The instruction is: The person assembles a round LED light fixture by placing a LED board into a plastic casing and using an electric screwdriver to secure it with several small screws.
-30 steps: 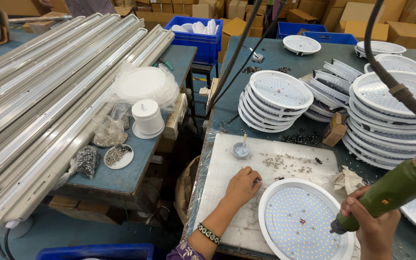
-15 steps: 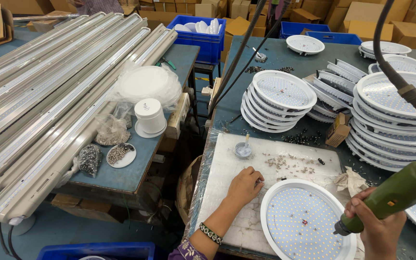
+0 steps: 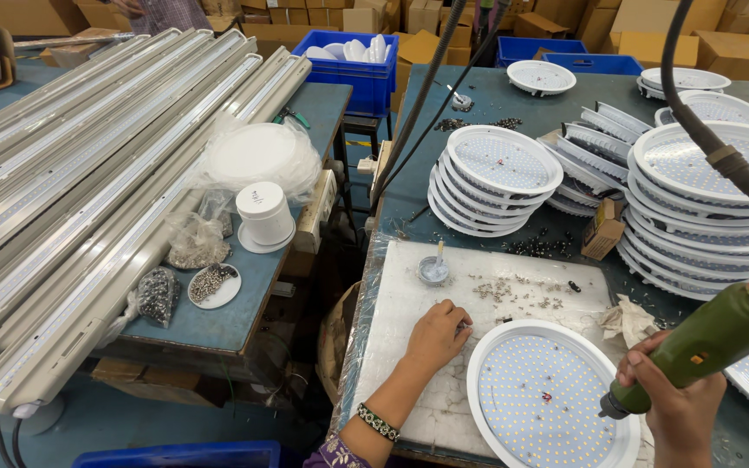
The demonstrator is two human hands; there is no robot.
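Head view, left hand (image 3: 435,336) curled over small screws (image 3: 513,290), fingertips hidden, right hand (image 3: 678,407) gripping green screwdriver (image 3: 704,342), top cropped

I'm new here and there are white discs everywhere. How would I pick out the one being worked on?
Find the white board on the blue-green bench. The round LED panel lies alone at its right end, between the left hand and the green electric screwdriver held in the right hand. Unlike the others, it isn't stacked.

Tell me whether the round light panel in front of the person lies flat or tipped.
Flat. The round light panel lies face up on the white board, its dotted face showing, below the green screwdriver.
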